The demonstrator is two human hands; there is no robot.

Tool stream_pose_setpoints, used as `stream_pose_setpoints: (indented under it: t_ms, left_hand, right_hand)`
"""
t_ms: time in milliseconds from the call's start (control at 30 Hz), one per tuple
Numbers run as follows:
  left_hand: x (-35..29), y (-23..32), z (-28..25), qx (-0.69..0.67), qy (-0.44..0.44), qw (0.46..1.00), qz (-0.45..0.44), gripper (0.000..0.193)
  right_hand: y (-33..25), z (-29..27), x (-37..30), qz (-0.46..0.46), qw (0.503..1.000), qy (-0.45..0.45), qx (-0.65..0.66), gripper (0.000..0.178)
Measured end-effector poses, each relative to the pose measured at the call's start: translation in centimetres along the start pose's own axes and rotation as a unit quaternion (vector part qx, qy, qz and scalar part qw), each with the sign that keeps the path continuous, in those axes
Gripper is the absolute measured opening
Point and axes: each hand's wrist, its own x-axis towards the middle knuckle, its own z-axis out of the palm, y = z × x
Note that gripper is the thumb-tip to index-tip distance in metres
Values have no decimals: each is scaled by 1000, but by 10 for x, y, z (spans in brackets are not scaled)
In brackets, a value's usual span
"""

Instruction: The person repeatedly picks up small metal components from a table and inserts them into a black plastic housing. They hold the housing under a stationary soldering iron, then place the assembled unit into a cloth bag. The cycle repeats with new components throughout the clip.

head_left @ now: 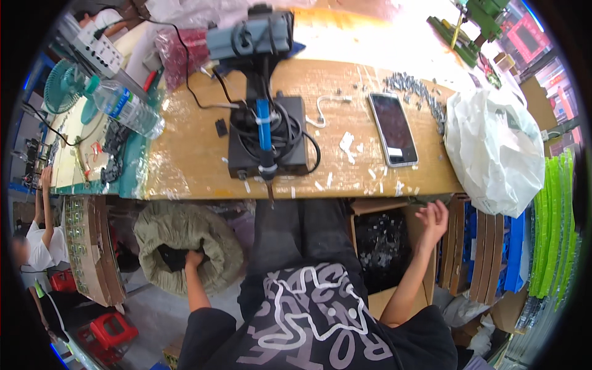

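My left hand (194, 258) reaches down into an olive-green cloth sack (148, 229) that stands beside my left leg. Dark contents (171, 256) show inside its mouth, and the fingers are hidden there. My right hand (433, 221) is raised over the right side of a cardboard box (425, 280), just below the table edge. Its fingers are apart and slightly bent, with nothing visible in them. Many small black and grey pieces (383, 243) lie in this box.
On the wooden table (345, 179) stand a soldering iron with a blue handle (264, 123) on a black base, a phone (393, 129), a white bag (493, 148) and a plastic bottle (132, 110). Small grey parts (410, 86) lie scattered. A co-worker's arm (45, 203) is at far left.
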Motion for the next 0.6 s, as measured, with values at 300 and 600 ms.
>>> stream_pose_setpoints:
  t_ms: [300,600]
  left_hand:
    - [-10,-14,21,-166,63,982,68,75]
    - [-51,19,0,-157,126,978,48,52]
  right_hand:
    - [-76,113,104,-271,926,-124,-231,21]
    - [-39,137,189,-320,810,-116,-478,18]
